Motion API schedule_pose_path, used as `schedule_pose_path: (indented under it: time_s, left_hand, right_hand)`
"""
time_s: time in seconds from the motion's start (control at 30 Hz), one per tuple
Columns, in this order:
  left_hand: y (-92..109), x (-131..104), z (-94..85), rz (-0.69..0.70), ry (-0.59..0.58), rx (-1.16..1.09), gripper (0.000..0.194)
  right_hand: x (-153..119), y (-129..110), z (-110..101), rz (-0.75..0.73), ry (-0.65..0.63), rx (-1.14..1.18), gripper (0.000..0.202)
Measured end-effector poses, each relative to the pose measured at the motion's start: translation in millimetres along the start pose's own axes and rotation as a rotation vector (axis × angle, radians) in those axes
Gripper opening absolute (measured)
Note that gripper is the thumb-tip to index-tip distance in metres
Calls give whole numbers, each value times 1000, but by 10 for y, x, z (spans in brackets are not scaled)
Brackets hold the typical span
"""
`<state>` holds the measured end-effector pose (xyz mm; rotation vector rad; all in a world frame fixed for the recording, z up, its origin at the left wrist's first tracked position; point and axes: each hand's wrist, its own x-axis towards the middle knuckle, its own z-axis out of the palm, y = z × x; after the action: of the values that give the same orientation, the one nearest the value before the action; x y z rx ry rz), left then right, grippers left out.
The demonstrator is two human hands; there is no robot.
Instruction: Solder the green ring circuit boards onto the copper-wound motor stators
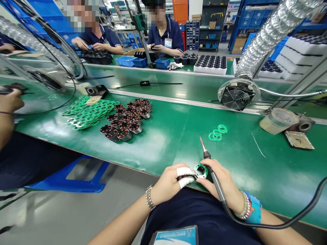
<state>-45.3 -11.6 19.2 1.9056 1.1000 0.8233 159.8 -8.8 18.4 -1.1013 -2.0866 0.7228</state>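
My left hand (166,185), with white covers on the thumb and a finger, pinches the left side of a ring-shaped circuit board (205,168) at the table's front edge. What lies under the board is mostly hidden. A soldering iron (216,185) rests in my right hand (226,180), its tip pointing up and away from the board. The thumb and index finger of that same hand also touch the board's right side. Beyond them lie several loose green rings (217,133). To the left, several motor stators with copper windings (124,133) stand in rows beside stacked green circuit board panels (88,114).
A fume fan (236,98) on a silver duct hangs at the right. Near it are a round container (278,120) and a soldering-iron stand (304,124). The iron's cable (286,224) crosses my right forearm. Co-workers sit opposite; another person's arm (9,105) is at left.
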Motion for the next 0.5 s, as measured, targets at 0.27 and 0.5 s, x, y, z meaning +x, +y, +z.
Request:
schedule_pose_path:
  time_s: [0.27, 0.5]
  left_hand:
    - [50, 171, 100, -416, -103, -584, 14]
    - [45, 157, 114, -487, -53, -674, 21]
  right_hand:
    - [71, -59, -51, -81, 14, 90, 30]
    - [200, -120, -8, -111, -42, 196, 25]
